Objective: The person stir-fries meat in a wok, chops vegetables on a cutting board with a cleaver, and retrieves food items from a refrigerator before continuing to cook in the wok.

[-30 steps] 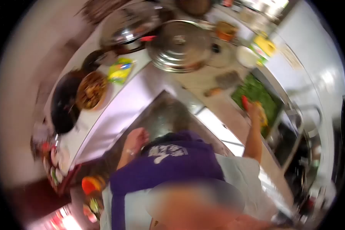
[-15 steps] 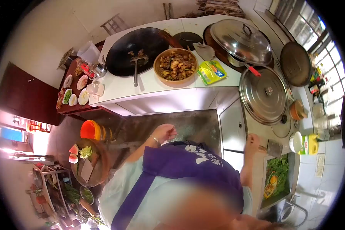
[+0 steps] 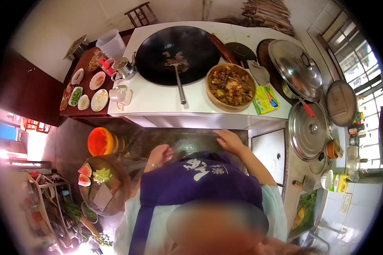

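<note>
My left hand hangs in front of the purple apron, its fingers loosely bent with nothing visible in them. Across from it, my right hand reaches over the floor gap before the stove counter, fingers stretched loosely and holding nothing I can see. Ahead of both hands is the big black wok, with some food scraps and a metal spatula resting in it. Beside the wok stands a brown bowl full of cooked food. A yellow-green packet lies right of the bowl.
A steel lid and a cleaver lie on the right counter, above a sink with greens. At left are an orange bucket, a round chopping block and a red table with plates.
My right hand has moved left from beside the cleaver's handle to in front of the stove counter. My left hand stays before the apron. The whole view has shifted.
</note>
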A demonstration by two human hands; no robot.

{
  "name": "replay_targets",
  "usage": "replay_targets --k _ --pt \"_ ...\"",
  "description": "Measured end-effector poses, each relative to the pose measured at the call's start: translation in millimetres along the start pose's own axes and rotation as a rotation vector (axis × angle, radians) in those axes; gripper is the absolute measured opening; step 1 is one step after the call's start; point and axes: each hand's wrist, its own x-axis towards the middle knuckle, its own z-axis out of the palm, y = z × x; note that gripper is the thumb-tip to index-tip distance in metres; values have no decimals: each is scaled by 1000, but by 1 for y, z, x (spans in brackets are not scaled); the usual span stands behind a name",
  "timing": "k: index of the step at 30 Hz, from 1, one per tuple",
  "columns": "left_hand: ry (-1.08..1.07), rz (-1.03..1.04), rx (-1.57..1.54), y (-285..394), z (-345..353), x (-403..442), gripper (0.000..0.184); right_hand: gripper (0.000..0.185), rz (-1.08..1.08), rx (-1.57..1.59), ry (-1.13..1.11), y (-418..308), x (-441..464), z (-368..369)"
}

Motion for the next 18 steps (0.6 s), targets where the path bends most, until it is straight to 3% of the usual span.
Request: replay_targets --k 3,4,7,10,13,14,16,17,18 --pt "-205 14 -122 6 -40 4 14 51 -93 -110 -39 -12 66 1" --pt "-143 20 -126 5 -47 5 14 55 -132 -154 -35 -16 91 1" --pt "29 39 -157 2 -53 -1 14 64 25 -324 -105 -38 159 -6" --pt "146 61 -201 1 -51 -7 16 51 -45 -347 -222 -49 206 -17" --pt "256 91 -262 2 -44 -19 20 33 -249 -294 -374 3 256 18" --pt "298 104 -272 5 -42 -25 21 16 -306 -377 -398 -6 266 9" --pt "342 147 -318 6 -48 -28 23 11 -128 -211 -356 -27 278 -21" --pt "343 176 -359 0 -56 -25 23 11 -256 -413 -281 -21 291 -32" --pt "344 202 -398 -3 -61 -23 23 13 -183 -398 -226 -14 306 -49"
